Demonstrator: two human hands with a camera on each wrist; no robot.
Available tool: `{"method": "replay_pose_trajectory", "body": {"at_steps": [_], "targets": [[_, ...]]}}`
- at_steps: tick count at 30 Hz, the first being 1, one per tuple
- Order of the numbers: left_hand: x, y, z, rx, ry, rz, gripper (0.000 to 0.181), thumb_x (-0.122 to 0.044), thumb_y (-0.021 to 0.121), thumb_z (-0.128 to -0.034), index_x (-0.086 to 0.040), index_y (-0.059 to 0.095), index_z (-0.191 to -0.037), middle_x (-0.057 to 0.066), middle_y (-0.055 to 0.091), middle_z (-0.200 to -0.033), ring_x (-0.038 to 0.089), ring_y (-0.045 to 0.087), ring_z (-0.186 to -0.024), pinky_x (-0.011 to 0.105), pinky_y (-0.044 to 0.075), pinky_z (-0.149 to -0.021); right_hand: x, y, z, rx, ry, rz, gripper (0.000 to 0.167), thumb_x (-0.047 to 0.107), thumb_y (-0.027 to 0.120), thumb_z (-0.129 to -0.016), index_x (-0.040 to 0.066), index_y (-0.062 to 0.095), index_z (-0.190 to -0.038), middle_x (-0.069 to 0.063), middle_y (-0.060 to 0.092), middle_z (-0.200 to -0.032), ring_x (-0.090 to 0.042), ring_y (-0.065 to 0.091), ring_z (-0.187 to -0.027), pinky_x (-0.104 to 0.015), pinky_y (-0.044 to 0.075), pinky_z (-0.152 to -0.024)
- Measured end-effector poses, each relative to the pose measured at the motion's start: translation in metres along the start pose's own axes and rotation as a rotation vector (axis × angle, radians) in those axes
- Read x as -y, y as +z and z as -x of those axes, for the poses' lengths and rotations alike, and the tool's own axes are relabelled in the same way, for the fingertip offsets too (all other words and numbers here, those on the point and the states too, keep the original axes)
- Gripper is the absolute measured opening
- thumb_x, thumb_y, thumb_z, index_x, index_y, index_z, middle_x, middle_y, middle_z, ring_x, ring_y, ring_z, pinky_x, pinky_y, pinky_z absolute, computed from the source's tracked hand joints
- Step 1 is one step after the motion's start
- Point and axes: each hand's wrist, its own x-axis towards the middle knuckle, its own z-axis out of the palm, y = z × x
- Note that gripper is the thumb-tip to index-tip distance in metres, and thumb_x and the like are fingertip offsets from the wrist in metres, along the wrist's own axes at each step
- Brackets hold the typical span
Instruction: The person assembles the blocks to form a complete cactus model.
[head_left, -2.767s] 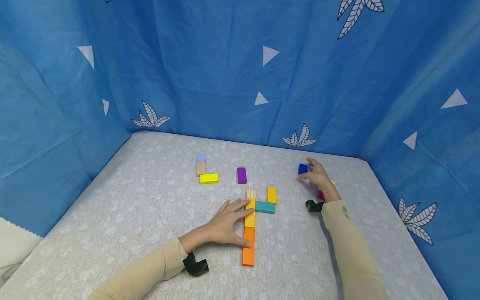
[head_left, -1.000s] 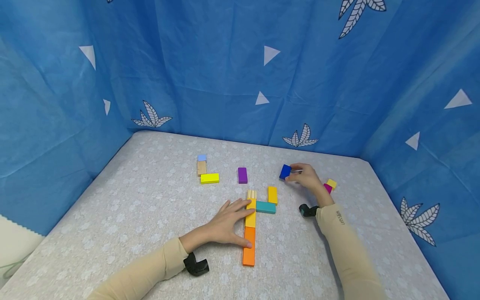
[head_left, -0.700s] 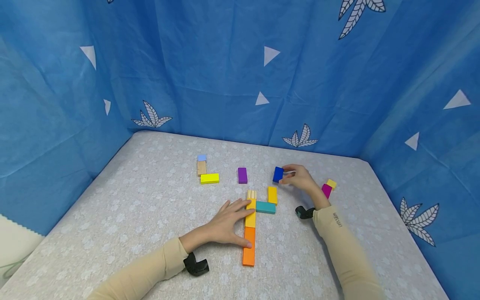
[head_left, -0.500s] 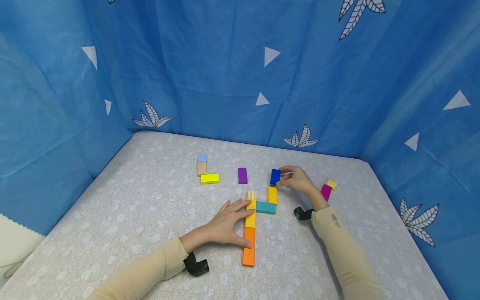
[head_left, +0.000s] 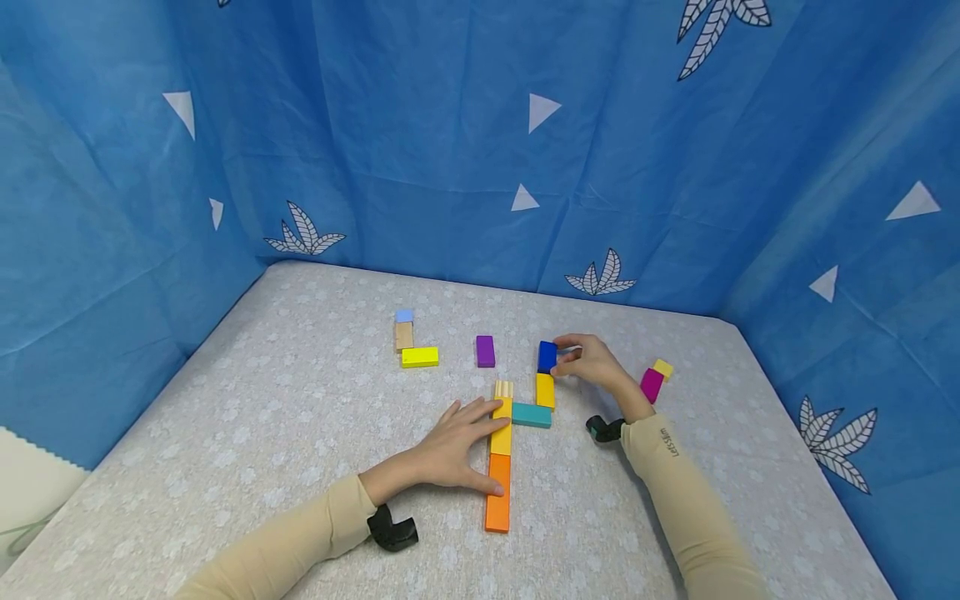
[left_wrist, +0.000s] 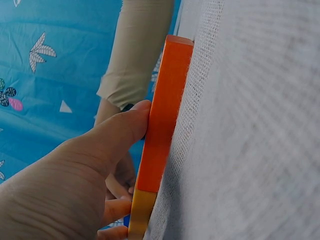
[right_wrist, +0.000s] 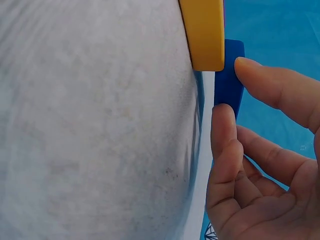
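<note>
Blue block (head_left: 547, 357), one: pinched between thumb and fingers of the right grip (head_left: 588, 360), at the tips on that grip's left, low over or on the worktop (head_left: 570, 517); which, cannot be told. Short yellow block (head_left: 545, 390), one: just below the right grip's fingertips, on the near side of the blue block, roughly in line with it; the two appear end to end, full contact not certain. Teal block (head_left: 532, 416), one: between the two grips, set crosswise, the short yellow block at its far right edge. Left grip (head_left: 450, 450): fingers spread, not curled round anything, fingertips touching the long yellow block (head_left: 501, 442) and thumb touching the orange block (head_left: 497, 493). Striped piece (head_left: 504, 389), one: just beyond the left grip's fingertips, at the far end of the long yellow block. Condition, as judged: orange, long yellow, striped, teal and short yellow pieces already stand joined as one branching line; the blue block looks all but placed, its alignment and release not yet done. Outside that line: purple block (head_left: 485, 352), left of the right grip; lime block (head_left: 420, 357), wooden block (head_left: 404, 336) and light blue block (head_left: 404, 316), grouped farther left; magenta block (head_left: 652, 386) and pale yellow block (head_left: 663, 368), right of the right grip. Whether these outlying pieces are to be added cannot be told.
</note>
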Motion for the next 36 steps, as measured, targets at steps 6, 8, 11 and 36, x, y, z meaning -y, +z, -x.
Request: {"method": "replay_pose_trajectory", "body": {"at_steps": [6,8,11,36], "targets": [[0.0000,0.0000,-0.0003,0.001,0.001,-0.002,0.093,-0.061,0.078,-0.0712,-0.019,0.044,-0.148,0.003,0.026,-0.162,0.031,0.017,-0.151,0.059,0.006,-0.121,0.0008,-0.0003,-0.0002,0.008,-0.003,0.001,0.064,0.016,0.081,-0.079,0.003,0.054,-0.135,-0.018,0.057,-0.132,-0.022,0.057,-0.093,-0.025,0.052,-0.078],[0.0000,0.0001,-0.0003,0.002,0.002,-0.001,0.093,-0.061,0.077,-0.0713,-0.019,0.044,-0.148,0.003,0.026,-0.162,0.031,0.017,-0.151,0.059,0.006,-0.121,0.0006,-0.0001,-0.0004,0.010,-0.007,0.001,0.063,0.016,0.081,-0.079,0.003,0.055,-0.135,-0.018,0.057,-0.132,-0.022,0.057,-0.093,-0.025,0.051,-0.078],[0.0001,0.0003,-0.0004,0.004,-0.001,0.000,0.093,-0.061,0.077,-0.0714,-0.019,0.044,-0.148,0.002,0.025,-0.162,0.031,0.017,-0.151,0.059,0.006,-0.121,0.0001,0.0005,-0.0008,0.013,-0.010,0.003,0.063,0.017,0.081,-0.079,0.003,0.055,-0.135,-0.018,0.058,-0.131,-0.022,0.058,-0.093,-0.025,0.052,-0.078],[0.0004,0.0010,-0.0004,-0.012,0.000,0.004,0.094,-0.061,0.078,-0.0708,-0.019,0.045,-0.148,0.002,0.026,-0.162,0.031,0.018,-0.151,0.058,0.006,-0.121,-0.0031,0.0007,-0.0020,0.055,-0.025,-0.028,0.061,0.010,0.078,-0.080,0.000,0.054,-0.135,-0.021,0.056,-0.132,-0.022,0.058,-0.090,-0.026,0.053,-0.079]]}}
